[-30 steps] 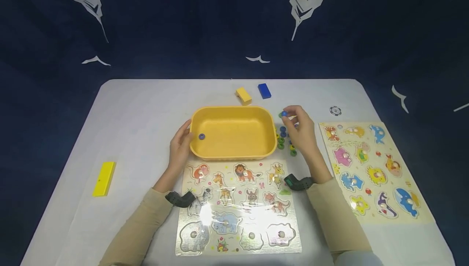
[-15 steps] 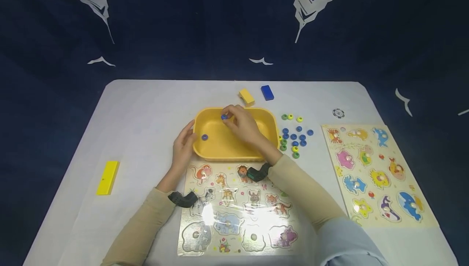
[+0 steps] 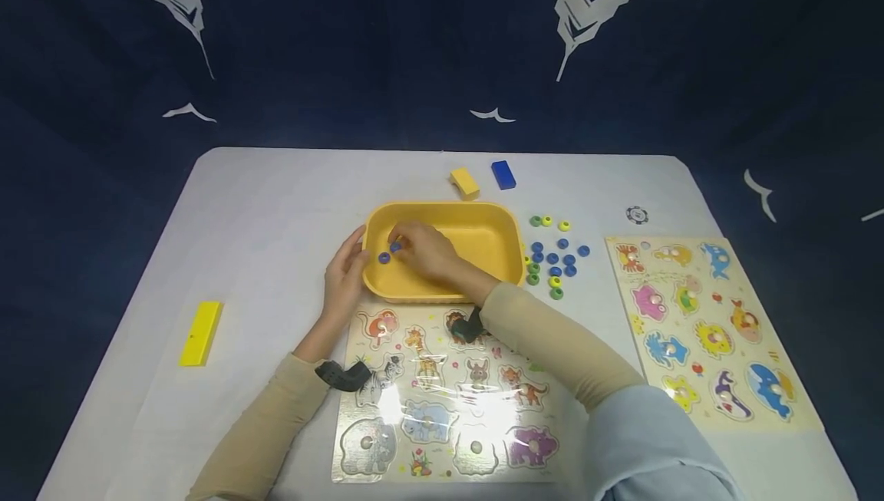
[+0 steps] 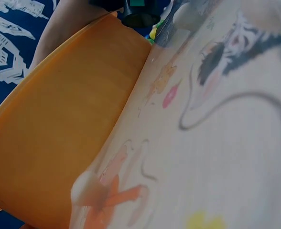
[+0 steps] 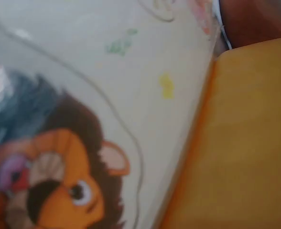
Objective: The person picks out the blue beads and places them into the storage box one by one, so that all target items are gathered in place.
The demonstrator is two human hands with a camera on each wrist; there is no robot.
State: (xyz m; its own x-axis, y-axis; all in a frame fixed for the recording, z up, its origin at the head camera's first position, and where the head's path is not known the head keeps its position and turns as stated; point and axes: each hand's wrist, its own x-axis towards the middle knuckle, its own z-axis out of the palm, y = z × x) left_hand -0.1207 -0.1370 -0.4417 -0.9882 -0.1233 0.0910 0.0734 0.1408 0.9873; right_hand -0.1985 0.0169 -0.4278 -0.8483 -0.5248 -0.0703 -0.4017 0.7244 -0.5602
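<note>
The yellow plastic tray [image 3: 476,213] sits at the middle of the table, its orange-looking outer wall [image 4: 69,105] filling much of the left wrist view. My left hand [image 3: 343,275] holds the tray's left end. Inside the tray, toward its left end, my right hand [image 3: 428,252] pinches a small blue bead [image 3: 395,247] low over the floor. A second blue bead [image 3: 384,258] lies close beside it. Whether the pinched bead touches the floor cannot be told. Both wrist views miss the beads; the right one shows the lion picture [image 5: 64,181] and the tray's wall [image 5: 236,143].
Several blue, green and yellow beads [image 3: 553,258] lie right of the tray. An animal puzzle board [image 3: 442,363] lies in front, a sea-animal board [image 3: 711,332] at right. A yellow block [image 3: 465,183], a blue block [image 3: 503,175], a poker chip [image 3: 637,215] and a long yellow block [image 3: 201,334] lie around.
My right hand has carried a blue bead from the loose beads at the right into the tray, then left and down beside the other bead. My left hand keeps its place on the tray.
</note>
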